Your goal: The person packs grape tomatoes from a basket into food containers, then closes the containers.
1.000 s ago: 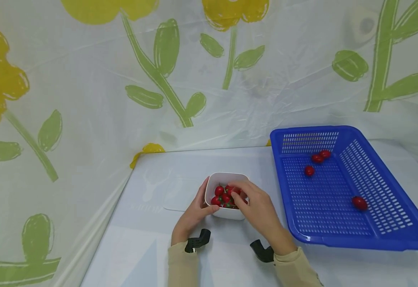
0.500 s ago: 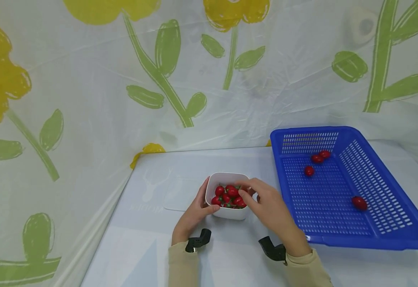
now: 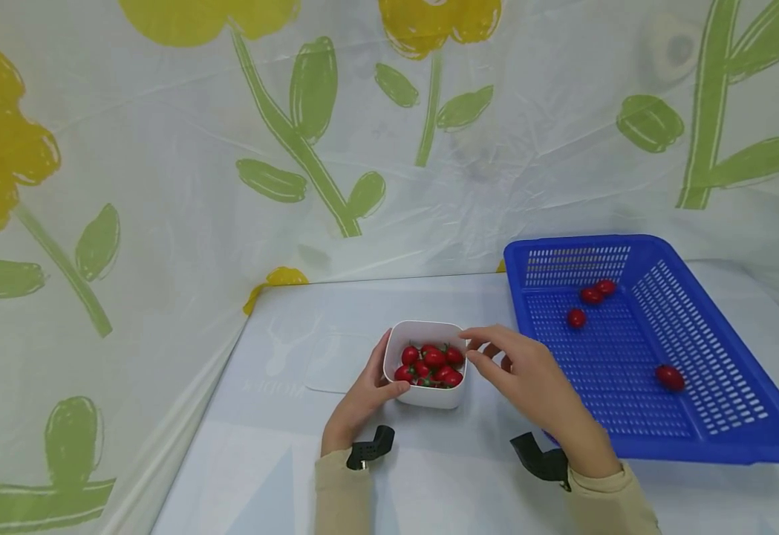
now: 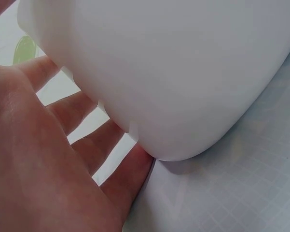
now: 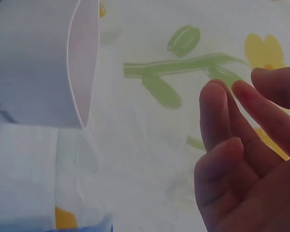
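In the head view a small white square container (image 3: 429, 397) stands on the table with several cherry tomatoes (image 3: 434, 358) inside, some with green stems. My left hand (image 3: 366, 394) holds it by its left side, thumb at the near rim. The left wrist view shows the left fingers (image 4: 101, 145) spread along the white container wall (image 4: 173, 77). My right hand (image 3: 529, 371) hovers right of the container, over the gap toward the basket, its fingers loosely bent. Nothing sits between those fingers in the right wrist view, where the container (image 5: 34, 63) appears apart from the hand (image 5: 251, 154).
A blue plastic basket (image 3: 670, 450) stands on the right of the table, holding several loose red cherry tomatoes (image 3: 670, 378). A flower-printed white curtain (image 3: 182, 148) rises behind and left of the white table (image 3: 249, 446).
My right hand has drawn back from inside the container to its right, uncovering more tomatoes there. The left hand and the container have stayed in place.
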A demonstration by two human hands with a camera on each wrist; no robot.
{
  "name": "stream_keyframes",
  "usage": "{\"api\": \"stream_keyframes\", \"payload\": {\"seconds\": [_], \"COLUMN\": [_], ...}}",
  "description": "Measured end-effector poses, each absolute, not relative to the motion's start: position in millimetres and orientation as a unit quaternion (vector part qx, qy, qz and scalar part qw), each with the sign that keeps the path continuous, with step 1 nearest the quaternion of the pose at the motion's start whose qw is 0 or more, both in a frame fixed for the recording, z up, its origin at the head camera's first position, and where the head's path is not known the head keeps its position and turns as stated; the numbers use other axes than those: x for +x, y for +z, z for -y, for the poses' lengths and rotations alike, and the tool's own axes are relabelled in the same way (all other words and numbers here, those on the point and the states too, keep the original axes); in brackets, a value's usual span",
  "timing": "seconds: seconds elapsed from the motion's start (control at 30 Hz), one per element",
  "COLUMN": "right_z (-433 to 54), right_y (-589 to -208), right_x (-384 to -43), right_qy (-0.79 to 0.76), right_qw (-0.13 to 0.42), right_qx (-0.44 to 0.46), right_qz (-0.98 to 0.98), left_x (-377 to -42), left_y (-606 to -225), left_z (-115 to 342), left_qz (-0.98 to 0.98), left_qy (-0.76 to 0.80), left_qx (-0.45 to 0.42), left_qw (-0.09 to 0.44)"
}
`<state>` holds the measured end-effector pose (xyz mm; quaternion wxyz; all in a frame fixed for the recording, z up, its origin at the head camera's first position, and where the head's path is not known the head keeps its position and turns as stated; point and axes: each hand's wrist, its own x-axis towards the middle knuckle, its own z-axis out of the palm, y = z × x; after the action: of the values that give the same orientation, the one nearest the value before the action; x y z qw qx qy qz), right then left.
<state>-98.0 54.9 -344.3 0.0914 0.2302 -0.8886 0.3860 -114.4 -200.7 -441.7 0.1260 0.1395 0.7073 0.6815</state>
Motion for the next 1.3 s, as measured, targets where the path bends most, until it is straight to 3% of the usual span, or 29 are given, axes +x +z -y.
{"api": "stream_keyframes", "payload": {"seconds": [0.53, 0.77, 0.93, 1.3], "right_z": [-96, -119, -140, -188], "right_y": [-338, -332, -327, -329], "right_x": [-106, -107, -110, -125], "right_qy": [0.326, 0.28, 0.26, 0.258], "right_qw": [0.01, 0.005, -0.028, -0.086], "right_qx": [0.232, 0.23, 0.238, 0.249], "right_qz": [0.916, 0.932, 0.935, 0.93], "left_x": [-124, -119, -116, -125], "left_y": [-469, -450, -445, -470], "left_z": [205, 202, 201, 207], "left_qz": [-0.719, -0.713, -0.708, -0.714], "left_qy": [0.671, 0.675, 0.679, 0.674], "left_qx": [0.14, 0.136, 0.141, 0.148], "left_qw": [0.118, 0.132, 0.13, 0.117]}}
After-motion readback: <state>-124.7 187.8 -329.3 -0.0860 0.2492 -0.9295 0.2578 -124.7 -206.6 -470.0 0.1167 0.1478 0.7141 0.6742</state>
